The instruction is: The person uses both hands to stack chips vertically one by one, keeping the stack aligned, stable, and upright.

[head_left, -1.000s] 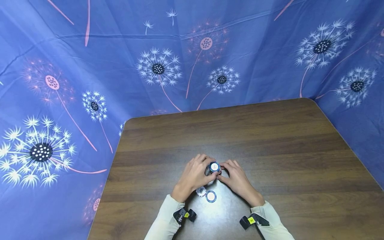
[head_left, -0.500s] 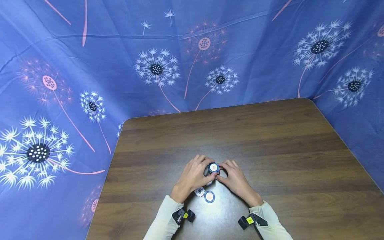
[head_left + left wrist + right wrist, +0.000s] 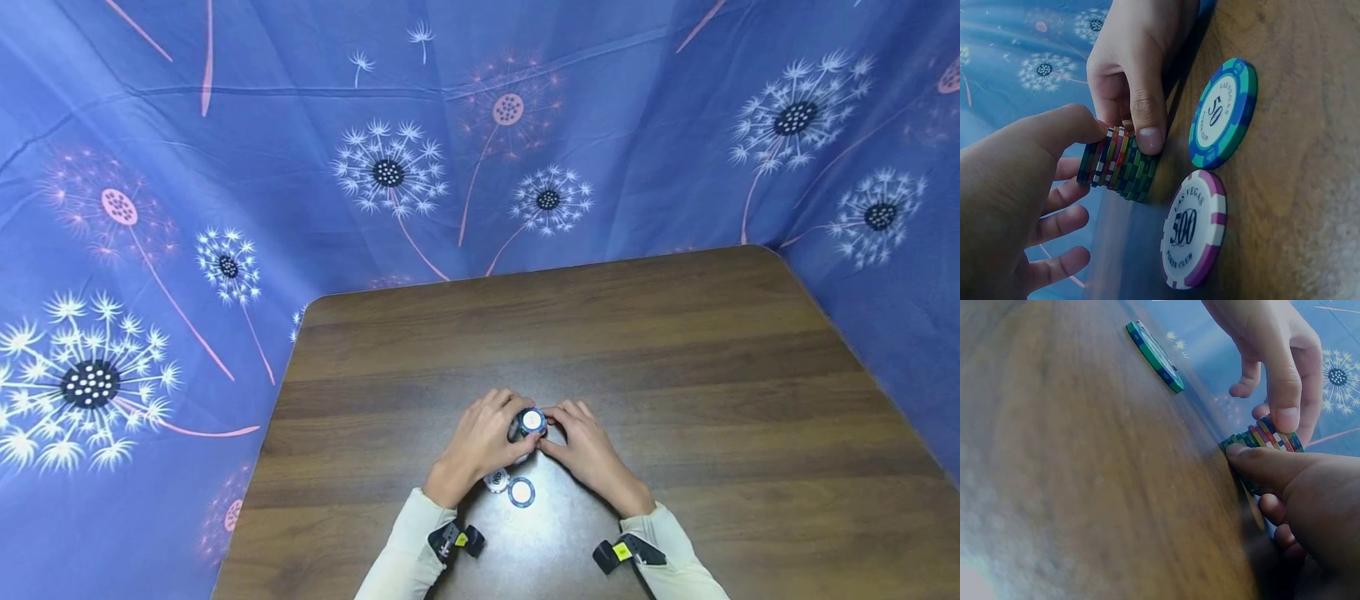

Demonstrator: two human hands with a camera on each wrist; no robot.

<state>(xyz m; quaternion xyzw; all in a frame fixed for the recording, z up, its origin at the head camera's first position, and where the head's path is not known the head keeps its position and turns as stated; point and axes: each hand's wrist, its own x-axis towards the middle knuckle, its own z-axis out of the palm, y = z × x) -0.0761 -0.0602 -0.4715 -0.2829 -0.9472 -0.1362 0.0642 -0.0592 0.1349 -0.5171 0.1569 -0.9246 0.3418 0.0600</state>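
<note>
A stack of poker chips stands on the table between both hands, a blue-rimmed chip on top. My left hand pinches the upper part of the stack between thumb and index finger; its other fingers spread loosely in the left wrist view. Lower down, my right hand grips the stack from the right, its thumb on the green and blue chips. Red, yellow and white edges show higher up. Nearer the body lie two loose chips: a green and blue 50 chip and a white and purple 500 chip.
The brown wooden table reaches back to a blue cloth printed with dandelions, which also hangs at both sides. Each wrist wears a black camera mount, one on the left sleeve and one on the right sleeve.
The whole head view shifts slightly to the left. Both hands keep their hold on the chip stack, and the two loose chips stay where they lie.
</note>
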